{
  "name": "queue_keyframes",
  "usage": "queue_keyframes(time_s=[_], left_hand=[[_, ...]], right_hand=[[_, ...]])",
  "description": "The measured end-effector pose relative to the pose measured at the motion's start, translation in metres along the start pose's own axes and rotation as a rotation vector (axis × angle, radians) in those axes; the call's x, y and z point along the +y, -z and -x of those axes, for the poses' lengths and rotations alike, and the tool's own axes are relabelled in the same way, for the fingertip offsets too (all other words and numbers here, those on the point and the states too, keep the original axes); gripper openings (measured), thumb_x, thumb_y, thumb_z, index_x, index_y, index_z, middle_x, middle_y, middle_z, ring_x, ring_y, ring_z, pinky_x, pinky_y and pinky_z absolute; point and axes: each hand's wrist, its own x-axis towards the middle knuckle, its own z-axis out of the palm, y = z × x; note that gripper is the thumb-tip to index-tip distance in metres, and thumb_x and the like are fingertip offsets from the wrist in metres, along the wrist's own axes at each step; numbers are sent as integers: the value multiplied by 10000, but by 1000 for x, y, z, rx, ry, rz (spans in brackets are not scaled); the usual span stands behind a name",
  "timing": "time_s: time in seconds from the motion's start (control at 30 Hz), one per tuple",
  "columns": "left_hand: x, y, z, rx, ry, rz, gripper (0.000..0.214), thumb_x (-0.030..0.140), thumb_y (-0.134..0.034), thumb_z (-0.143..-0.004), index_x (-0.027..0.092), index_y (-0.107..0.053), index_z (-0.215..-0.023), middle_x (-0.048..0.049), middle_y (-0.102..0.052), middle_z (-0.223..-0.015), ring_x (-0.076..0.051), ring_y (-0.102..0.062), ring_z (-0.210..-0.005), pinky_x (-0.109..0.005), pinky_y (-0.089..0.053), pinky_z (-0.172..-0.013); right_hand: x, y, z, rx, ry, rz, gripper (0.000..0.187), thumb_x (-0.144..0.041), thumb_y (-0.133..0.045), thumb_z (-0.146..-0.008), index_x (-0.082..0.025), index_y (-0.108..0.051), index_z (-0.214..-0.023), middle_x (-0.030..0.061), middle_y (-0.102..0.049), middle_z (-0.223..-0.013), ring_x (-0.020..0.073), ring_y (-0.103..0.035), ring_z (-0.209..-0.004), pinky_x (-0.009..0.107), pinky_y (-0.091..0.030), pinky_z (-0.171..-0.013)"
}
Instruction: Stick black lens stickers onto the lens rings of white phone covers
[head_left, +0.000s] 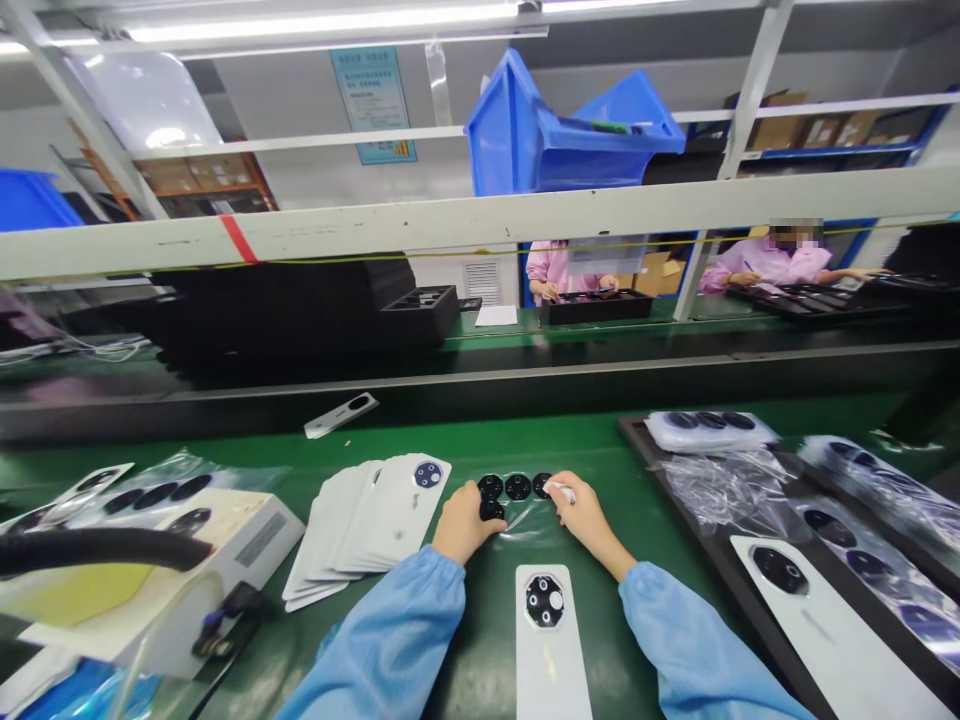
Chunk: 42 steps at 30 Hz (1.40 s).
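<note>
While the left hand (466, 522) presses its bunched fingers (466, 498) against black round camera rings (491, 497), the right hand (585, 520) pinches a small white scrap (560, 490) between thumb and fingertips. The rings lie on clear film (525, 530) on a green bench mat (615, 500). A white phone back (544, 680) sits between the wrists, a fanned stack of white covers (360, 530) to the left, and a black tray (675, 510) to the right. Beyond the conveyor, two pink-smocked workers (772, 262) sit below blue bins (570, 130).
</note>
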Motion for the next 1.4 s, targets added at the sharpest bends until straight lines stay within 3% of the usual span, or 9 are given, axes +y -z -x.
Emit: queue_keyframes(time_s=[0.2, 0.37, 0.47, 0.67, 0.8, 0.97, 1.17, 1.4], left_hand=[[28, 13, 13, -10, 26, -39, 323, 318, -596, -908, 155, -566, -1185, -88, -612, -1151, -218, -632, -964, -418, -540, -817], [39, 10, 25, 66, 42, -23, 343, 299, -594, -910, 158, -543, -1218, -94, -597, -1172, -217, -631, -956, -412, -546, -804], [34, 4, 33, 126, 6, 37, 333, 301, -588, -912, 153, -544, -1207, -89, -604, -1141, -207, -633, -923, -404, -548, -786], [2, 0, 45, 230, -163, 316, 342, 286, -578, -889, 152, -492, -1192, -89, -595, -1107, -200, -636, -949, -382, -556, -839], [-1, 1, 60, 169, -383, 523, 346, 269, -555, -879, 233, -480, -1215, -47, -542, -1189, -148, -621, -1038, -276, -551, -908], [15, -6, 82, 27, -566, 636, 414, 215, -566, -867, 303, -502, -1266, -28, -523, -1207, -176, -590, -1090, -326, -524, -972], [13, -24, 92, -10, -561, 646, 563, 212, -589, -866, 319, -367, -1373, -36, -511, -1323, -210, -547, -1175, -359, -481, -1015], [12, -25, 99, -68, -585, 618, 555, 184, -571, -875, 292, -361, -1378, -49, -536, -1310, -212, -513, -1199, -365, -440, -1029]], right_hand=[[4, 1, -4, -18, 9, 9, 263, -337, -565, -935, -150, -587, -1120, 66, -619, -1089, 179, -628, -905, 369, -547, -773], [4, 1, -4, -13, -1, 16, 264, -342, -561, -937, -151, -587, -1117, 62, -623, -1068, 170, -632, -873, 353, -552, -747], [2, 1, -1, 7, 3, 17, 266, -341, -561, -937, -151, -586, -1121, 63, -623, -1073, 172, -632, -877, 354, -553, -749], [-10, 2, 5, 84, 59, 5, 256, -335, -560, -939, -148, -588, -1112, 59, -626, -1052, 160, -633, -848, 337, -554, -724], [-27, 3, 18, 177, 125, 6, 249, -341, -544, -947, -149, -585, -1100, 59, -618, -1050, 154, -625, -836, 326, -549, -711], [-49, 15, 67, 145, 209, 96, 158, -270, -513, -950, -155, -619, -924, 24, -610, -918, 134, -596, -783, 296, -501, -720], [-62, 27, 112, 27, 209, 176, 135, -147, -496, -905, -196, -619, -880, 6, -593, -850, 130, -577, -775, 240, -437, -714], [-59, 27, 106, -34, 161, 147, 154, -185, -466, -942, -200, -603, -873, 16, -583, -846, 144, -577, -779, 251, -427, -727]])
